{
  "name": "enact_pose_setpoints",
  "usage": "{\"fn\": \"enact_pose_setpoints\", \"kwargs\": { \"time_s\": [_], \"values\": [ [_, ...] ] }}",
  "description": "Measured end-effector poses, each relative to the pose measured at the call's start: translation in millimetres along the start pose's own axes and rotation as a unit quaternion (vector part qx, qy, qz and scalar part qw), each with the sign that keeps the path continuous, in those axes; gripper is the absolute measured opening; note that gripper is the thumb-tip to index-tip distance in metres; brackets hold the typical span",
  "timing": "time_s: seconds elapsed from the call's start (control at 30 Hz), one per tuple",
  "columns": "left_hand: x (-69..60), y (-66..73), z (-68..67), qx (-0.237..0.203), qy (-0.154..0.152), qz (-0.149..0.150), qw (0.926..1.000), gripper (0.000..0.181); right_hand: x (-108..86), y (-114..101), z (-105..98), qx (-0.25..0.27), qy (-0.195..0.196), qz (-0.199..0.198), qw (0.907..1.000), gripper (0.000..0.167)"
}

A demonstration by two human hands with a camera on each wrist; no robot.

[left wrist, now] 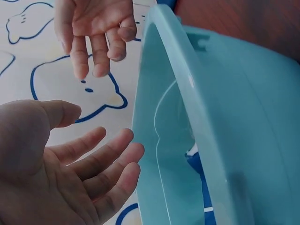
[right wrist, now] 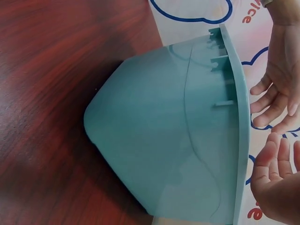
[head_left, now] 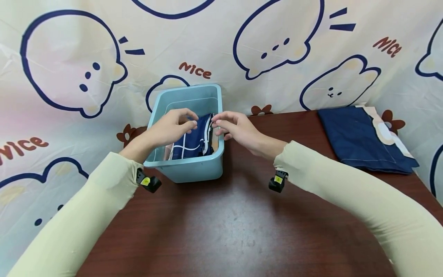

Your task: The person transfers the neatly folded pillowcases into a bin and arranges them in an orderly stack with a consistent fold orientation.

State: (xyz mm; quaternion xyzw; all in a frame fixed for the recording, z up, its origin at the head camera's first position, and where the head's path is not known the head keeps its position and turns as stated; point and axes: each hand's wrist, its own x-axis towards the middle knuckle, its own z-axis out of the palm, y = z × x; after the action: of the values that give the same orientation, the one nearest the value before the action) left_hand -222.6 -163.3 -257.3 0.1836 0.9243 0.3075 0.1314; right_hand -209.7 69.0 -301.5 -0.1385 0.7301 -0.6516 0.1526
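A light blue plastic bin [head_left: 188, 169] stands on the table against the back cloth. Inside it lies folded navy fabric [head_left: 192, 144] with white lines, partly hidden by the bin's wall and the hands. My left hand [head_left: 175, 127] hovers over the bin's left side, fingers loosely bent and holding nothing. Over the right rim is my right hand [head_left: 238, 129], also relaxed, its fingertips near the fabric's right edge in the head view. In the left wrist view both palms face each other above the bin's rim [left wrist: 187, 79], apart from it, with nothing between them.
A folded navy cloth [head_left: 363, 138] with a pale pattern lies at the table's back right. The dark red-brown wooden table [head_left: 228, 231] extends in front of the bin. Behind hangs a printed cloth [head_left: 214, 46] with cartoon outlines.
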Motion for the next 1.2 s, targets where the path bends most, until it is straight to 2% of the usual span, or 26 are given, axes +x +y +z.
{"fn": "enact_pose_setpoints", "kwargs": {
  "time_s": [0.4, 0.67, 0.9, 1.03, 1.2],
  "values": [
    [-0.8, 11.8, 10.3, -0.011, -0.004, 0.013, 0.9998, 0.032, -13.0, 11.8, -21.0, -0.015, 0.01, 0.007, 0.9998, 0.034],
    [-4.2, 20.7, 19.9, -0.007, -0.012, 0.031, 0.9994, 0.03, -20.1, 25.7, -39.9, -0.027, 0.037, 0.015, 0.9988, 0.029],
    [-9.5, 20.1, 32.9, -0.023, -0.017, 0.052, 0.9982, 0.028, -24.6, 39.3, -54.2, -0.011, 0.058, 0.02, 0.9981, 0.027],
    [-11.8, 21.0, 40.5, -0.037, -0.025, 0.068, 0.9967, 0.031, -28.0, 48.0, -62.8, -0.013, 0.066, 0.019, 0.9976, 0.027],
    [-11.6, 27.1, 47.0, -0.043, -0.027, 0.075, 0.9959, 0.031, -34.4, 59.5, -75.4, -0.026, 0.078, 0.026, 0.9963, 0.028]
  ]
}}
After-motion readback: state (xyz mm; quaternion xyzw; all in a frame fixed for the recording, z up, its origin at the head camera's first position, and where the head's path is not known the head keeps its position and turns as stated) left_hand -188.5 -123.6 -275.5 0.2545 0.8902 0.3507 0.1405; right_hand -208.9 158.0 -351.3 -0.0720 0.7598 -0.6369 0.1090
